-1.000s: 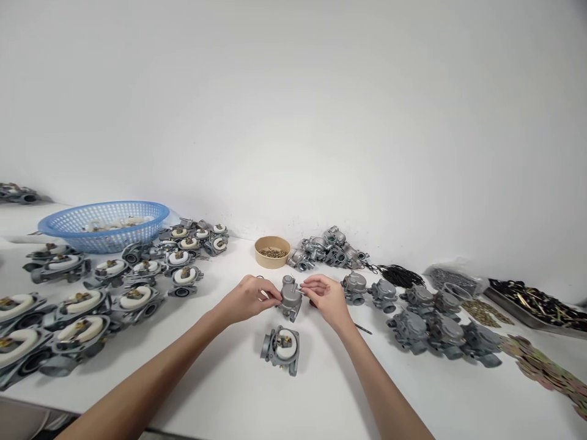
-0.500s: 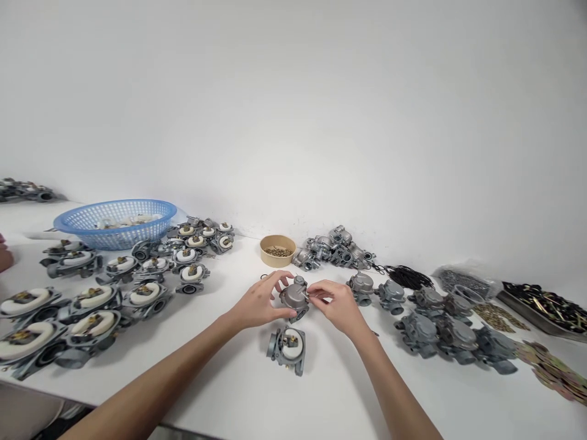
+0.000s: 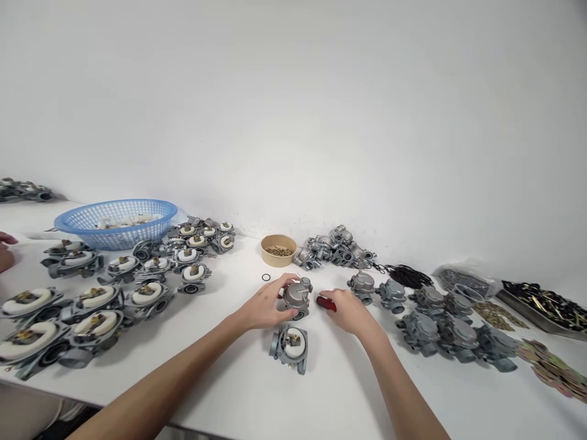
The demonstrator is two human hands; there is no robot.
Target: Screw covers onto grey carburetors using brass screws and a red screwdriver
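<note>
My left hand [image 3: 269,304] is closed around a grey metal carburetor [image 3: 297,294], its domed cover facing up, just above the white tabletop. To the right, my right hand [image 3: 347,311] has its fingers wrapped on a dark red tool handle [image 3: 325,303]; the rest of that tool is hidden. Nearer to me lies an uncovered carburetor [image 3: 292,346] with its white float showing. A thin black O-ring [image 3: 266,277] rests on the table beyond my left hand.
Several uncovered carburetors [image 3: 94,324] and a blue basket [image 3: 117,235] fill the left. A cardboard bowl of small screws [image 3: 279,260] stands behind. Covered carburetors [image 3: 419,333], black rings [image 3: 408,276] and a metal tray [image 3: 541,318] are right. Another person's hand [image 3: 6,249] shows far left.
My right hand has come away from the carburetor and now grips the red handle to its right. My left hand still holds the carburetor; the O-ring is now in fuller view.
</note>
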